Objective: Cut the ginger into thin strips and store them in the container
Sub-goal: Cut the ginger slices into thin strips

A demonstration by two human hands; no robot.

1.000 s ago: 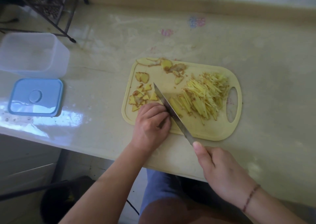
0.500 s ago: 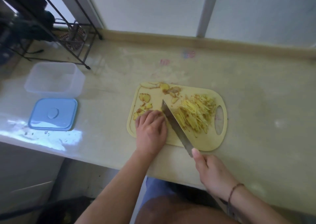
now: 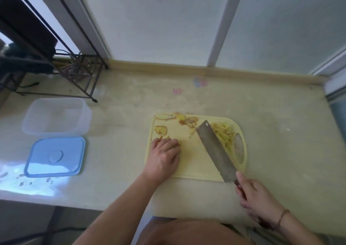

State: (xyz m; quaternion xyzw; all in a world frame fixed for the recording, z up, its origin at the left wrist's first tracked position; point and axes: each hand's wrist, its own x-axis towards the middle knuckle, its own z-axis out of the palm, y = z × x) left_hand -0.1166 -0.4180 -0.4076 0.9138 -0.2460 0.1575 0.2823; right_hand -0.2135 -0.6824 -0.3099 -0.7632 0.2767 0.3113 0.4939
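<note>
Your right hand (image 3: 257, 198) grips the handle of the broad steel cleaver (image 3: 215, 151), its blade lying flat beside the pale yellow ginger strips (image 3: 225, 135) on the yellow plastic cutting board (image 3: 194, 168). Your left hand (image 3: 162, 158) rests curled over ginger slices; the clear plastic container (image 3: 56, 116) sits well left.

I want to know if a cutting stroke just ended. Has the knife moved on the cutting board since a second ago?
Yes. The knife has swung from beside the left hand toward the cutting board's handle-hole end, its flat side now showing against the ginger strips.
</note>
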